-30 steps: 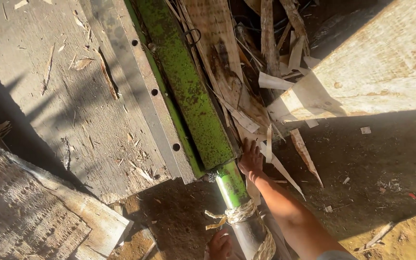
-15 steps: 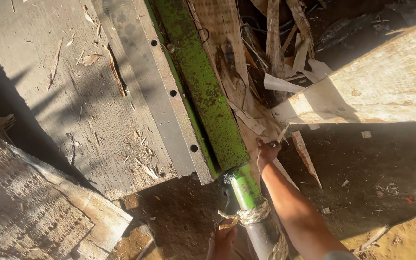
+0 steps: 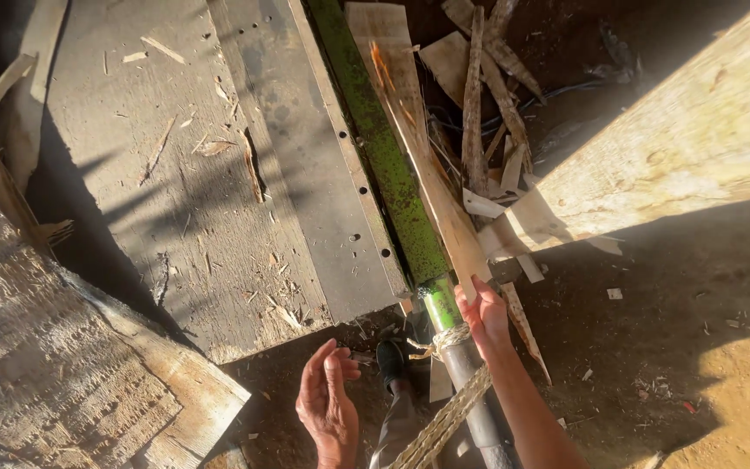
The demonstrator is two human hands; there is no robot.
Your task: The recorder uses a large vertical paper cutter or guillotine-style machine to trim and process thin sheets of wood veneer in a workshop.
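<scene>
My right hand [image 3: 484, 318] grips the near end of a long thin wood strip [image 3: 418, 139] and lifts it from a pile of splintered offcuts, beside a green machine rail [image 3: 381, 152]. Below the hand, the rail ends in a grey pipe [image 3: 470, 391] wrapped with braided rope [image 3: 444, 417]. My left hand [image 3: 327, 401] hovers open, palm up, above the dirt floor near the corner of a grey metal plate [image 3: 305, 165] with bolt holes.
A worn wooden table top [image 3: 149, 191] strewn with splinters lies left of the plate. Rough boards [image 3: 54, 365] lean at bottom left. A thick pale plank [image 3: 679, 148] crosses the upper right. Scrap strips [image 3: 488, 104] pile up behind the rail. My dark shoe [image 3: 392, 360] rests near the pipe.
My right hand has closed on the long strip and raised it out of the scrap pile. My left hand has come up into view, open. The camera has tilted down slightly.
</scene>
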